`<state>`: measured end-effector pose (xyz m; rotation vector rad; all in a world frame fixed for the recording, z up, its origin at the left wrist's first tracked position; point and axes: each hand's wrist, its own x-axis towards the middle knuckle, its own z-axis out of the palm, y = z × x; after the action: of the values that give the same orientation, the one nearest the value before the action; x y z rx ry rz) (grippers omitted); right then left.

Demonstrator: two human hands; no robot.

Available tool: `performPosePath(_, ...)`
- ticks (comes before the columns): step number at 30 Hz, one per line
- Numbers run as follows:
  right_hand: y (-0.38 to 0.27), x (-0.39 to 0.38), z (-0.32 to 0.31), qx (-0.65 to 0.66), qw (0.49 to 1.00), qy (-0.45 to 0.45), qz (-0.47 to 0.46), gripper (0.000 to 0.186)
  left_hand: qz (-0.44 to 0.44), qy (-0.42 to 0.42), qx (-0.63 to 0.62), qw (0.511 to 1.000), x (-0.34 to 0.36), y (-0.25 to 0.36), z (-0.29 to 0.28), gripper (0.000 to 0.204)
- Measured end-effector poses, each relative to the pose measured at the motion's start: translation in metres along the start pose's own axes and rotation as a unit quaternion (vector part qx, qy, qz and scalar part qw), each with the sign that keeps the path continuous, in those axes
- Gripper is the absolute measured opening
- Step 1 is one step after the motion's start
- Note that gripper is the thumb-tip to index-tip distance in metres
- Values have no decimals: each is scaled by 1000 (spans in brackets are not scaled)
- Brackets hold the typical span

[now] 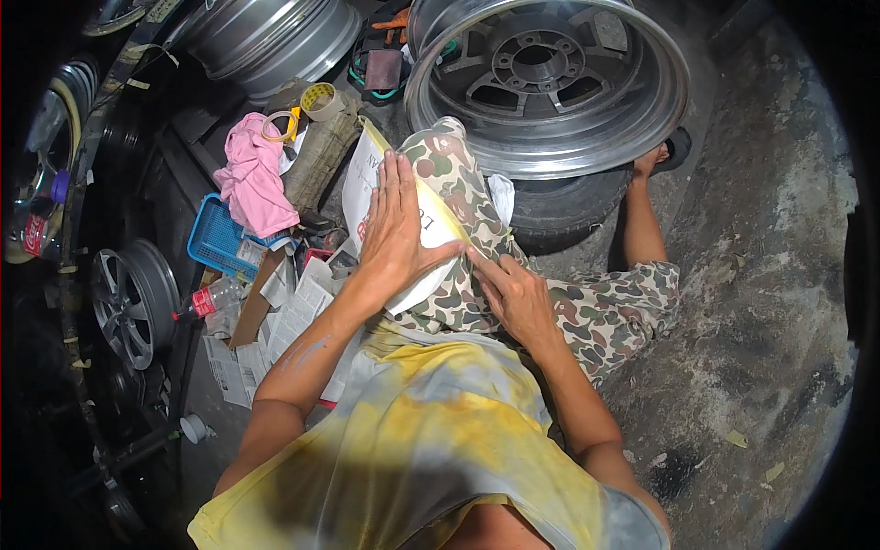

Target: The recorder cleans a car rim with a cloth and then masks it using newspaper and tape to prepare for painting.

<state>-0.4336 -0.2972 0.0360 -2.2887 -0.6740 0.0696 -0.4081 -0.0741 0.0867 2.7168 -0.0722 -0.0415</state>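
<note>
A white printed paper sheet [359, 183] lies over my left thigh, with a strip of yellow tape [444, 214] along its right edge. My left hand [396, 220] rests flat on the sheet, its fingers stretched forward and its thumb out toward the taped edge. Close to that thumb, the index finger of my right hand [515, 298] touches the edge of the tape. The right hand's fingers are partly bent and apart, with nothing visible in its grasp. Camouflage trousers [449, 170] show beneath the paper.
Ahead, a silver wheel rim [550, 158] lies on a black tire [573, 213]. To the left are tape rolls [321, 101], a pink cloth [255, 174], a blue basket [203, 240], newspapers [298, 316], a plastic bottle [213, 298] and another rim [133, 302]. Concrete floor [733, 348] stretches rightward.
</note>
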Motion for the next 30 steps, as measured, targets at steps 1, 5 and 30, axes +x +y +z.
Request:
performPosePath(1,0,1,0,6,1000,8,-9,46,1,10,-2,1000,2,0,2,135)
performPosePath(5,-2,3,-7,80,995,52,1,36,-19,63,-46,997,17,-9,-9,113)
performPosePath(30,-25,0,-89,30,994,102,-7,20,266,-545,-141,783,113,40,-59,20)
